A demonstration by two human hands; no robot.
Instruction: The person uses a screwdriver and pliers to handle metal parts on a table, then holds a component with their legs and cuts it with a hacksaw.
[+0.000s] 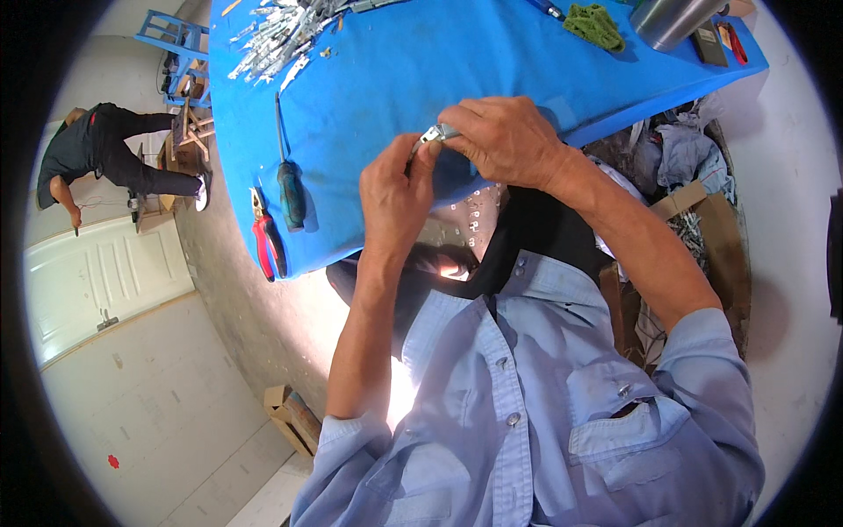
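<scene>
Over the near edge of the blue-covered table (378, 79), both my hands meet at a small silver metal fitting (433, 134). My left hand (395, 189) pinches its left end between thumb and fingers. The fingers of my right hand (509, 140) are closed round the other end, covering much of it. To the left lie a screwdriver (291, 195) with a dark green handle and red-and-black pliers (269, 235). A heap of similar-looking silver metal pieces (281, 39) covers the table's far left part.
At the far right are a green cloth (594, 26), a steel cylindrical container (672, 22) and a red-handled tool (736, 46). Cardboard boxes (724, 255) and plastic bags (685, 149) stand below the right side. Another person (105, 154) bends over at the left, near a blue chair (176, 39).
</scene>
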